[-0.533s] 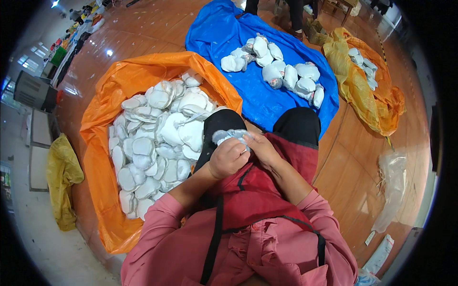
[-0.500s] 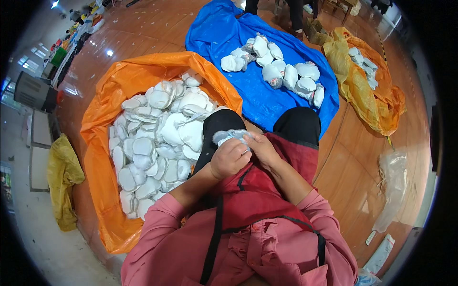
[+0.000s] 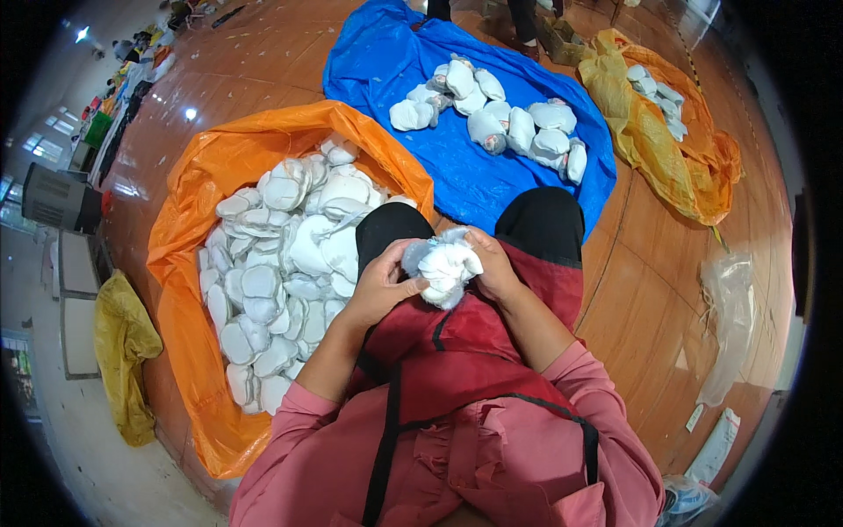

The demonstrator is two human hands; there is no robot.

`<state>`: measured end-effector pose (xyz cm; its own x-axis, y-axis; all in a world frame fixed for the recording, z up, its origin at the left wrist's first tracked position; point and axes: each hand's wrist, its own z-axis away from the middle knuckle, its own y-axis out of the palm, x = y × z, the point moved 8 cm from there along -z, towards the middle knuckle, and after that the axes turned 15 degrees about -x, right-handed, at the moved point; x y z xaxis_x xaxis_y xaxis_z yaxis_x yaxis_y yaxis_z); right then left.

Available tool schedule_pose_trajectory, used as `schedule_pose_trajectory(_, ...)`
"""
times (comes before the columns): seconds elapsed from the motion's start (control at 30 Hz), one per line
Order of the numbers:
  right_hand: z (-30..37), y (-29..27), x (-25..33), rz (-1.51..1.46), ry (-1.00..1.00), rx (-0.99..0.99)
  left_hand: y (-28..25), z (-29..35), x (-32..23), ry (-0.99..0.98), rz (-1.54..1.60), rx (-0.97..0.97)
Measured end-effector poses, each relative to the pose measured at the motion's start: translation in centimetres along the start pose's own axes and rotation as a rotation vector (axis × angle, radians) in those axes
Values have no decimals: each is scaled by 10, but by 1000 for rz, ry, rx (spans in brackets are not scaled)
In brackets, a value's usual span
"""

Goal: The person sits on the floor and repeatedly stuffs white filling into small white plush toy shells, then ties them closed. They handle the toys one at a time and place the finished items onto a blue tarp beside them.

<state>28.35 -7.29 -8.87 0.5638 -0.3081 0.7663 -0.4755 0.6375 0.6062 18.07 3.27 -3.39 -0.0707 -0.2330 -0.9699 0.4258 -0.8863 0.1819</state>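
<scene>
Over my lap, both hands hold a white, crumpled, folded fabric piece (image 3: 446, 268) with fuzzy grey-white edges; what it is exactly I cannot make out. My left hand (image 3: 383, 285) grips its left side, thumb across the front. On the other side my right hand (image 3: 493, 266) has its fingers closed on the edge, and the fingertips are partly hidden. Beside my left knee stands an open orange sack (image 3: 198, 189) heaped with flat, rounded white fabric pieces (image 3: 262, 294). Beyond my knees, plump white fabric bundles (image 3: 487, 130) lie in groups on a blue sheet (image 3: 378, 79).
At the far right lies a yellow-orange sack (image 3: 702, 189) with more white bundles. A clear plastic bag (image 3: 729, 325) rests on the tiled floor to the right. A yellow sack (image 3: 125, 351) lies at the left by the wall. Another person's legs (image 3: 524, 22) show beyond the blue sheet.
My hands have moved apart from a close pinch. The fabric piece between them now shows much more of its folded white side. My view has shifted slightly.
</scene>
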Motion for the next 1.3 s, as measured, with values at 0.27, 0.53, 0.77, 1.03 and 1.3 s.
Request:
schedule_pose_trajectory(0.27,1,-4,2,-3,-30,-118,13,-12,20,-21,-252,26)
schedule_pose_trajectory(0.53,-6,-27,-10,53,-224,-268,38,-10,43,-174,17,-98)
schedule_pose_trajectory(0.77,0,-29,-15,208,-254,-339,18,-10,39,-108,-87,-295)
schedule_pose_trajectory(1.03,4,-2,-37,91,123,-69,-32,-15,36,-40,9,-452)
schedule_pose_trajectory(1.3,11,17,-24,168,197,28,-24,-11,30,-3,69,-294)
